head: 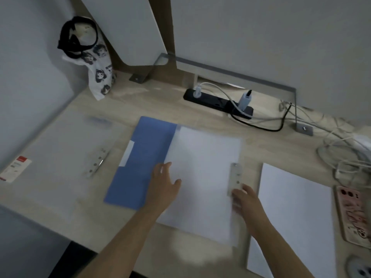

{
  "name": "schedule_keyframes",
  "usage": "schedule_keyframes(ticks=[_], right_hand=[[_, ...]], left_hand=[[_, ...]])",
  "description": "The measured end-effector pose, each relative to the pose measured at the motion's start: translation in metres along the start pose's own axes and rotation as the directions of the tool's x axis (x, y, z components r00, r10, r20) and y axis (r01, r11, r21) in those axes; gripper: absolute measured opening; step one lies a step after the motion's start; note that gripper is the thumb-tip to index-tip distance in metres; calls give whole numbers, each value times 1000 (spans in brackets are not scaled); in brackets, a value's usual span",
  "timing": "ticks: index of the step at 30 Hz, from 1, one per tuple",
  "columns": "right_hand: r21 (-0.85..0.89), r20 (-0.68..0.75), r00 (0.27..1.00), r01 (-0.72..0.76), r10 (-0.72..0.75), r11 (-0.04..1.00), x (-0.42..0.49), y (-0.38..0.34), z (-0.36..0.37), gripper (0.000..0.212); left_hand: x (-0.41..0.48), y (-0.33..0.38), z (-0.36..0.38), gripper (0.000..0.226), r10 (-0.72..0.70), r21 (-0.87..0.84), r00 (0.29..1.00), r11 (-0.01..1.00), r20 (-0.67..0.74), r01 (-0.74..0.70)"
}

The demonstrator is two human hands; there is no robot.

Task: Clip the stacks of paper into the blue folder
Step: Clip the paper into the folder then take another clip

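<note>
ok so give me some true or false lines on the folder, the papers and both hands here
1. The left hand lies with straight fingers on the white paper stack in the open blue plastic folder. True.
2. The right hand rests on a black power strip. False: it touches the pale metal clip bar at that stack's right edge.
3. A second white paper stack lies right of the folder. True.
4. The pink phone case lies left of the folder. False: it lies at the desk's far right.
</note>
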State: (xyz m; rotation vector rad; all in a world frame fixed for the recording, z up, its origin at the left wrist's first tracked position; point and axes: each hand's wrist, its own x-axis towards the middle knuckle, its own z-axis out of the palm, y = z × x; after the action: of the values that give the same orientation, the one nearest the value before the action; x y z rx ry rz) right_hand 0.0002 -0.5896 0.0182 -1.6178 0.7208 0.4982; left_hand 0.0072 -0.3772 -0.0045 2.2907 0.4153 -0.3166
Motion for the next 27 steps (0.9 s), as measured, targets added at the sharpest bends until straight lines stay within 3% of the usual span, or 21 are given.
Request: schedule_keyframes(ticks=[2,4,9,14,18,20,22,24,27], right_hand=[[-160,-32,999,-29,24,987,8,10,-2,37],[-314,-61,998,-25,6,949,12,18,-2,33],[-245,-27,1000,-10,4,969,8,20,5,8],[-236,-15,999,-31,28,971,11,14,7,7],[-220,-45,997,-68,60,973,23,13,9,53],[-331,-117,993,-23,-16,943,26,17,18,64],[-480,-145,981,47,-131,876,24,24,33,77],[-586,-114,978,74,-173,807,18,31,46,84],[-668,-101,981,55,-163,742,15,35,53,88]], left_hand=[[-1,-10,10,73,-108,-68,994,992,4,108],[-4,-15,17,78,-193,-157,981,969,8,192],[4,-22,17,71,-281,-146,959,951,-38,273],[11,-33,6,63,-325,-175,945,929,37,327],[18,-44,-10,37,-246,-137,969,959,20,247],[25,-52,-24,48,-197,26,973,979,-121,202],[34,-60,-43,65,-230,83,937,962,-262,260],[43,-68,-59,76,-348,43,911,930,-220,366],[56,-87,-70,73,-419,55,901,903,-113,427]])
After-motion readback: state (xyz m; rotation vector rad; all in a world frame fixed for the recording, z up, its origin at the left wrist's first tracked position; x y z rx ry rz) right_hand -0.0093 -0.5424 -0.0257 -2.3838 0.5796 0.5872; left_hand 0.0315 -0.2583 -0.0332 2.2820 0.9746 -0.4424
